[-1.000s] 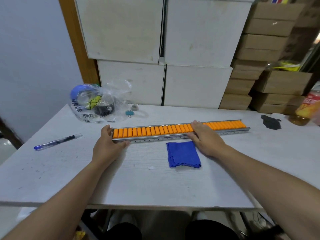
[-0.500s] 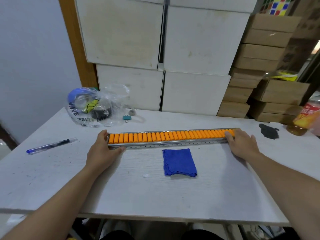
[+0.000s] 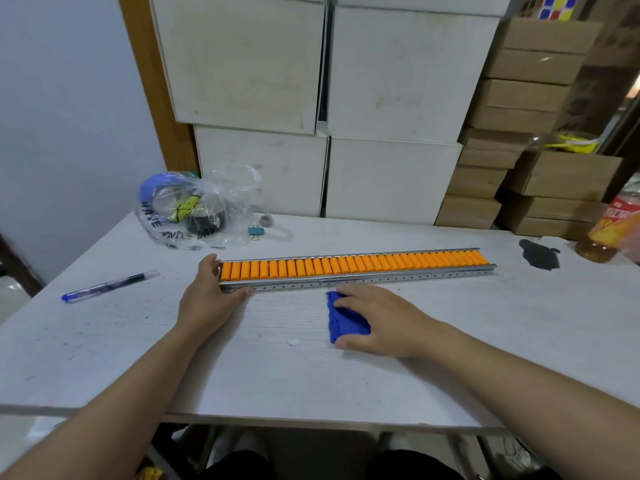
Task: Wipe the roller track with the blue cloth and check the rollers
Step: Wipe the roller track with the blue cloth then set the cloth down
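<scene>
The right hand closes its grip over the blue cloth, bunching it on the bench just this side of the roller track. It looks soft and light; gather it whole. The left hand clasps the stiff track's near end.
</scene>
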{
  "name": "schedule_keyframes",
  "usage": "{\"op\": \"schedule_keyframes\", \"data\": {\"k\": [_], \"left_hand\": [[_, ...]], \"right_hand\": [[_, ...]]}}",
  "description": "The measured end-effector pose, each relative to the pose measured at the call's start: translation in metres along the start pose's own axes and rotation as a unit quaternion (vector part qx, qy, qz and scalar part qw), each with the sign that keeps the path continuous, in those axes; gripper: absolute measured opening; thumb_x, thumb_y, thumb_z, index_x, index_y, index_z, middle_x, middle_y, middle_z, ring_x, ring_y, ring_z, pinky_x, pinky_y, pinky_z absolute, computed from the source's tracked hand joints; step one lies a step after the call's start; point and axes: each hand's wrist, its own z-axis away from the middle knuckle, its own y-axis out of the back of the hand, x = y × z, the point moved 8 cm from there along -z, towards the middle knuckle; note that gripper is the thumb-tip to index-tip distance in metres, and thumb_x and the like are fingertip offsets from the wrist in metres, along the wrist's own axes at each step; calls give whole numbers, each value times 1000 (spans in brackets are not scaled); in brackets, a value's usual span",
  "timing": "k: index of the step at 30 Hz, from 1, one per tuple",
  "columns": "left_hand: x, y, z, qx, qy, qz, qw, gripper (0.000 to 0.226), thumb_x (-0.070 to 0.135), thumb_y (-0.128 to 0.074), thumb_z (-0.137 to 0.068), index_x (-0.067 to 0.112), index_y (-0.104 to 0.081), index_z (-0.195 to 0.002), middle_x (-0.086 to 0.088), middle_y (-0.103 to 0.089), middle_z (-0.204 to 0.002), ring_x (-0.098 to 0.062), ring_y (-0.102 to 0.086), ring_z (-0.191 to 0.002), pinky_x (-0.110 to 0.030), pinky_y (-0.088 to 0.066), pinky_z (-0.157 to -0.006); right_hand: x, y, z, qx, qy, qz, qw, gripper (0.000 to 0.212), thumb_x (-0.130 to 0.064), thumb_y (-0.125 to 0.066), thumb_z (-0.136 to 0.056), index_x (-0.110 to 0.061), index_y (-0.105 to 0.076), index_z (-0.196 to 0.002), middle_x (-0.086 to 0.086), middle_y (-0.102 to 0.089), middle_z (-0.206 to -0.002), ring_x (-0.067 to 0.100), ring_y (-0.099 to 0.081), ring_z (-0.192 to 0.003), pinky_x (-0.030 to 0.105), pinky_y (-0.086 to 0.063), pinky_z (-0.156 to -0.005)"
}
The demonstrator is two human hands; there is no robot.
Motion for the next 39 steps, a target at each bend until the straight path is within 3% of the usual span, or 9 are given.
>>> {"op": "schedule_keyframes", "data": {"k": [9, 14, 19, 21, 24, 27, 30, 34, 39], "left_hand": [[2, 0, 1, -3, -2, 1, 1000, 92, 37, -78, -74, 19, -24, -146, -3, -43, -149, -23, -43, -134, -43, -36, -100], [2, 1, 1, 0, -4, 5, 1000, 90, 36, -78, -73, 19, -26, -144, -2, -48, -144, -23, -46, -130, -39, -38, -97], [1, 1, 1, -2, -2, 13, 1000, 90, 37, -79, -73, 21, -27, -144, -1, -47, -144, -21, -46, -130, -38, -37, -97], [2, 1, 2, -2, -2, 15, 1000, 89, 36, -79, -73, 20, -27, -144, 0, -49, -142, -21, -47, -129, -36, -37, -94], [5, 2, 4, 3, -5, 15, 1000, 84, 33, -78, -75, 20, -30, -142, 2, -54, -135, -20, -49, -124, -31, -35, -87], [6, 2, 5, 1, -3, 20, 1000, 82, 34, -78, -74, 19, -32, -140, 2, -55, -133, -20, -50, -123, -29, -34, -86], [3, 2, 3, -2, 5, 24, 1000, 82, 37, -79, -73, 20, -32, -138, 2, -53, -135, -20, -50, -123, -30, -35, -86], [1, 2, 2, 1, 13, 15, 1000, 82, 38, -78, -70, 23, -34, -138, 5, -55, -130, -19, -53, -119, -30, -37, -84], [1, 3, 1, 3, 1, -7, 1000, 22, 24, -59, -75, 32, -48, -93, 12, -58, -87, -20, -59, -86, -27, -33, -59]], "right_hand": [[10, -15, 11, -49, 11, -7, 999, 66, -56, -44, -90, -33, -22, -149, -13, -14, -159, 7, -16, -145, 29, -21, -114], [14, -15, 9, -14, 0, 23, 1000, 54, -44, -42, -96, -30, -30, -146, -11, -29, -155, 10, -33, -139, 29, -33, -110], [20, -2, -3, 72, -56, -53, 994, 26, -36, -42, -98, -30, -53, -120, -5, -68, -106, 16, -61, -87, 31, -47, -74], [25, 8, -10, 149, -99, -207, 962, 19, -33, -44, -98, -27, -58, -108, -4, -66, -90, 14, -56, -76, 30, -42, -67], [28, 20, -26, 234, -167, -413, 864, 30, -31, -43, -99, -9, -61, -88, 3, -59, -78, 17, -49, -68, 33, -35, -62], [13, 32, -50, 253, -200, -485, 813, 35, -31, -40, -100, -3, -60, -92, 7, -59, -81, 19, -52, -71, 32, -38, -64], [-19, 49, -82, 280, -163, -383, 865, 30, -28, -37, -100, -8, -57, -89, 2, -55, -75, 16, -47, -64, 28, -36, -55], [-84, 46, -131, 252, -56, -206, 944, 23, -19, -41, -97, -16, -58, -111, 6, -64, -85, 22, -57, -73, 35, -44, -61], [-133, -6, -155, 116, 47, -92, 988, 25, -8, -42, -90, -8, -56, -111, 12, -62, -109, 32, -55, -101, 41, -45, -73]]}}
